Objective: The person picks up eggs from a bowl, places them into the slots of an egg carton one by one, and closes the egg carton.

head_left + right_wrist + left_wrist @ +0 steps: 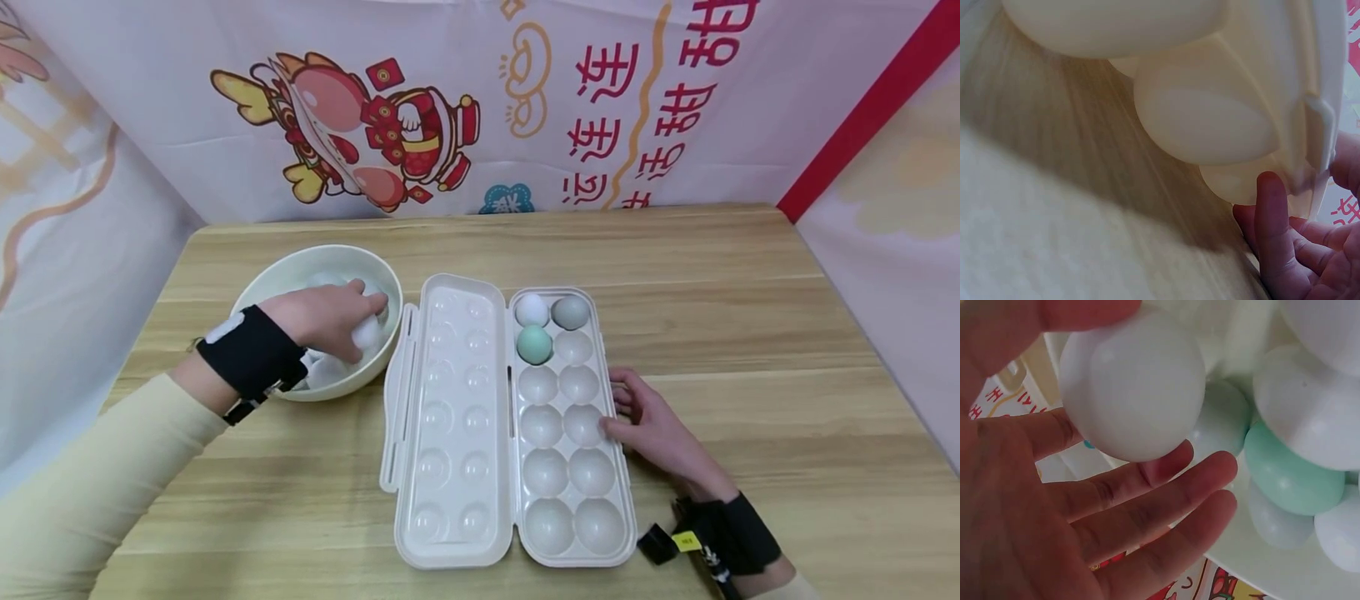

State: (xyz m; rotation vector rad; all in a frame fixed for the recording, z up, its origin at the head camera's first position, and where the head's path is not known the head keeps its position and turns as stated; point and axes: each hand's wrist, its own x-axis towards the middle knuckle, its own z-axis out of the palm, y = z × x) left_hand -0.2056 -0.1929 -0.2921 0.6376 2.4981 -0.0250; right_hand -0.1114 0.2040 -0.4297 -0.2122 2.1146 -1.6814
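My left hand is over the bowl and pinches a white egg between thumb and fingers; the other fingers stretch out below it. Inside the cream bowl lie several more eggs, among them a mint-green egg. An open white plastic egg box lies flat to the right of the bowl. A white egg, a grey egg and a green egg sit in its far cups. My right hand grips the box's right edge, thumb on the rim and fingers beneath.
The wooden table carries the bowl and the box. Behind it hangs a printed cloth with a cartoon figure and red characters. A latch flap sticks out from the lid's left side, close to the bowl.
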